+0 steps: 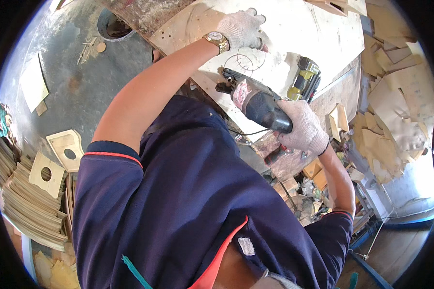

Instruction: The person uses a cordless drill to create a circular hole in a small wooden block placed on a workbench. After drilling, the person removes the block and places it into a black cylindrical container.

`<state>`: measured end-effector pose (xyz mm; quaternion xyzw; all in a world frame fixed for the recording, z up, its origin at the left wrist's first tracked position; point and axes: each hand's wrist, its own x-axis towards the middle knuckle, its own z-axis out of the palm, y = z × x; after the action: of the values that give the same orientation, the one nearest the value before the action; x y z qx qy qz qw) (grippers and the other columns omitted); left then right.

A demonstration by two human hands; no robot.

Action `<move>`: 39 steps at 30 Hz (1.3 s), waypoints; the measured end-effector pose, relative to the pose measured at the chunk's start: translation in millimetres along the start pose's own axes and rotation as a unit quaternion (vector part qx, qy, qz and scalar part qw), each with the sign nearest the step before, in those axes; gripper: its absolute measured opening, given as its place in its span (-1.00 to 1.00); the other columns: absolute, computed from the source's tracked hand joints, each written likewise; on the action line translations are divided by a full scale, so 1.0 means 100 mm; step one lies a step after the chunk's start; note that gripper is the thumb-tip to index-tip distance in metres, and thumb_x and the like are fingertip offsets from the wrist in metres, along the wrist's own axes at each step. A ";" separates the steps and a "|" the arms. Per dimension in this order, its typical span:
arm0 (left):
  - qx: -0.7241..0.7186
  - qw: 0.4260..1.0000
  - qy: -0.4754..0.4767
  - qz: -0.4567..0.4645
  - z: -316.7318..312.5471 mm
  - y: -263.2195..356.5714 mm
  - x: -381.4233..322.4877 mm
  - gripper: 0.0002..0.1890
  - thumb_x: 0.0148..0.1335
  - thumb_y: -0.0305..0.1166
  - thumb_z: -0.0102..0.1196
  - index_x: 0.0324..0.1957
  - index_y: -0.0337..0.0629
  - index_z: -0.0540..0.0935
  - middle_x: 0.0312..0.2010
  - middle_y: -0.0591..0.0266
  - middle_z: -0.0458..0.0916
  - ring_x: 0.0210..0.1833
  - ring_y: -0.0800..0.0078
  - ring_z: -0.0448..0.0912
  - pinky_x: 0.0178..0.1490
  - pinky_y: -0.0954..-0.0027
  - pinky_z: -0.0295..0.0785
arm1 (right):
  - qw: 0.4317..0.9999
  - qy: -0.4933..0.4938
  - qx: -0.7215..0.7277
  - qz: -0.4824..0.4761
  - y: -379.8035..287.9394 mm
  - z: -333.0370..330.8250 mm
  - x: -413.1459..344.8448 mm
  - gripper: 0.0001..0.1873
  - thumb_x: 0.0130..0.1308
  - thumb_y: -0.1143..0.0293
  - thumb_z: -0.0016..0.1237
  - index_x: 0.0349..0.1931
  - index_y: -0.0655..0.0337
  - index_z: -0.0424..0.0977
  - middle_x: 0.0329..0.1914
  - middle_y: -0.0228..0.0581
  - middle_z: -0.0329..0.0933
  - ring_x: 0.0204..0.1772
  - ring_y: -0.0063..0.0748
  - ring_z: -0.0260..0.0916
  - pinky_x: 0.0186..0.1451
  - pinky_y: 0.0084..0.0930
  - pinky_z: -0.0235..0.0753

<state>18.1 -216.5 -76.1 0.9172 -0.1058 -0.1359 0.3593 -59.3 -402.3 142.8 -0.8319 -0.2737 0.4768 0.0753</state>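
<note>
My left hand [241, 28], in a knitted work glove with a metal-band watch at the wrist, rests on a pale plywood sheet [285, 21]. Its fingers are spread and hold nothing. Curved lines and a circle are drawn on the sheet close below that hand. In my right hand [305, 126], also gloved, is a dark corded power tool [262, 104], seemingly a jigsaw. I grip it by its rear body, its front end pointing toward the drawn circle. Whether its blade touches the wood is hidden. Just beyond it lies a yellow-green and black nail gun [303, 79].
A bucket [124, 35] stands on the concrete floor [94, 83] at upper left. Panels with round holes [59, 142] lean by stacked plywood pieces [30, 206]. Wood scraps [374, 141] heap up at right. A small wooden frame [336, 121] sits near my right wrist.
</note>
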 end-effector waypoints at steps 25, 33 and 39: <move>-0.011 0.999 0.041 0.023 -0.05 0.04 -0.07 -0.49 0.02 -0.01 0.36 -0.08 -0.13 0.63 -0.11 -0.10 0.62 -0.11 0.00 0.70 -0.11 0.02 0.64 | 0.998 0.004 0.045 0.032 -0.05 0.08 -0.02 -0.52 -0.13 0.32 0.19 -0.13 0.32 0.53 -0.40 0.09 0.57 -0.22 0.16 0.61 -0.08 -0.12 0.54; -0.030 0.999 0.043 0.015 -0.19 0.11 -0.15 -0.48 0.01 0.03 0.35 -0.10 -0.13 0.66 -0.10 -0.14 0.63 -0.10 -0.02 0.70 -0.10 -0.01 0.63 | 0.997 0.057 0.060 0.007 -0.07 0.14 -0.03 -0.66 -0.15 0.46 0.14 -0.28 0.32 0.49 -0.47 0.12 0.50 -0.29 0.29 0.55 -0.19 -0.12 0.53; -0.013 0.999 0.031 0.006 -0.15 0.09 -0.11 -0.49 0.01 0.02 0.35 -0.09 -0.12 0.66 -0.09 -0.12 0.63 -0.10 0.00 0.71 -0.09 0.01 0.64 | 0.998 0.038 0.047 0.010 -0.04 0.16 -0.03 -0.56 -0.12 0.33 0.18 -0.18 0.35 0.50 -0.45 0.12 0.52 -0.27 0.18 0.59 -0.15 -0.13 0.54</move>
<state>11.8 -210.7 -57.3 0.9157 -0.0981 -0.1068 0.3747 -74.9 -402.7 138.2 -0.8477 -0.2398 0.4577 0.1203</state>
